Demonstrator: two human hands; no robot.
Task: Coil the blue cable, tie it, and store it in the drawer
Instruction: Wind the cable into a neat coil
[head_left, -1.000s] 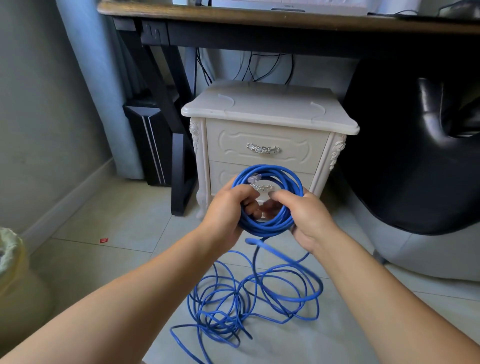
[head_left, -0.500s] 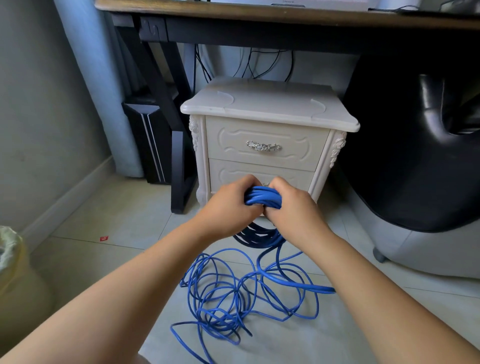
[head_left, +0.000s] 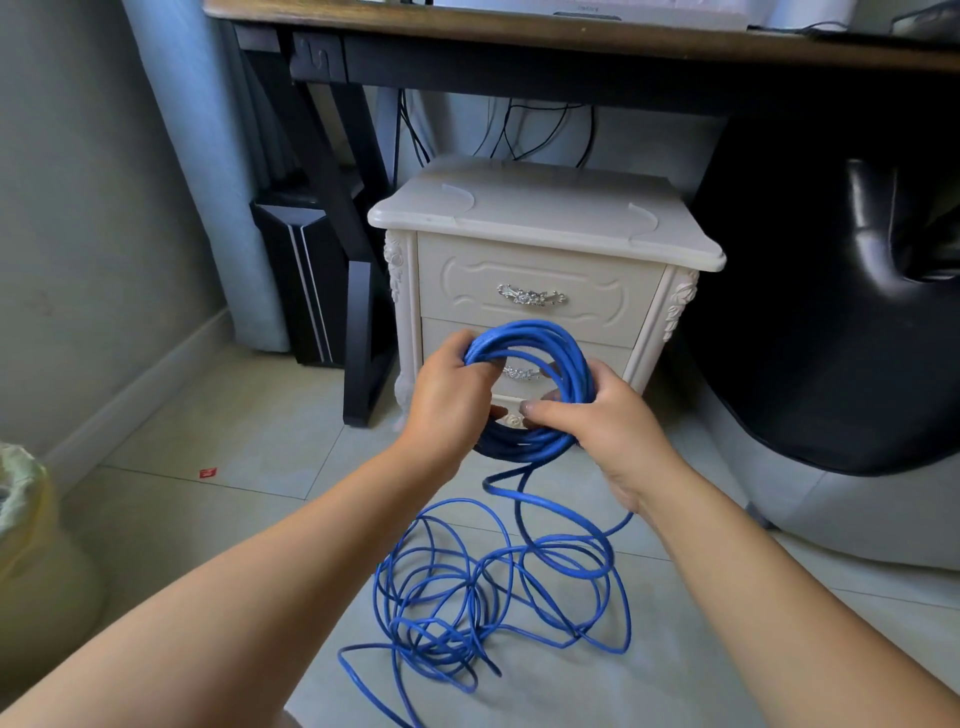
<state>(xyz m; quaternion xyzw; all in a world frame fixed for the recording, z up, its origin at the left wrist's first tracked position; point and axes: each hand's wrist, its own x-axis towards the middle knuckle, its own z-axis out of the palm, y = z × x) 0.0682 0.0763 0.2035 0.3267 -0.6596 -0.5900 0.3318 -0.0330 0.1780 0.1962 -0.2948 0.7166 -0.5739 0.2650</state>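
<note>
Bin: at the far left edge, lined with a pale yellow bag, standing on the floor.
Scrap: a small red bit on the tiles, between bin and cabinet, well apart from the cable.
Tower: a black case against the wall, under the desk, just left of the black desk leg.
Left hand: clasps the left side of the coil, fingers curled through the ring.
Cable: blue and partly wound into a ring held upright between both hands, in front of the lower drawer. A strand drops from the ring's bottom, and the rest lies in loose, tangled loops on the floor below the hands.
Cabinet: cream, under the desk, with dark wires hanging behind it.
Top drawer: closed, with an ornate metal handle at its middle.
Lower drawer: closed, its handle showing through the ring.
Right hand: grasps the ring's lower right, thumb laid across the front of the strands.
Chair: black and padded, filling the right side just beside the cabinet.
</note>
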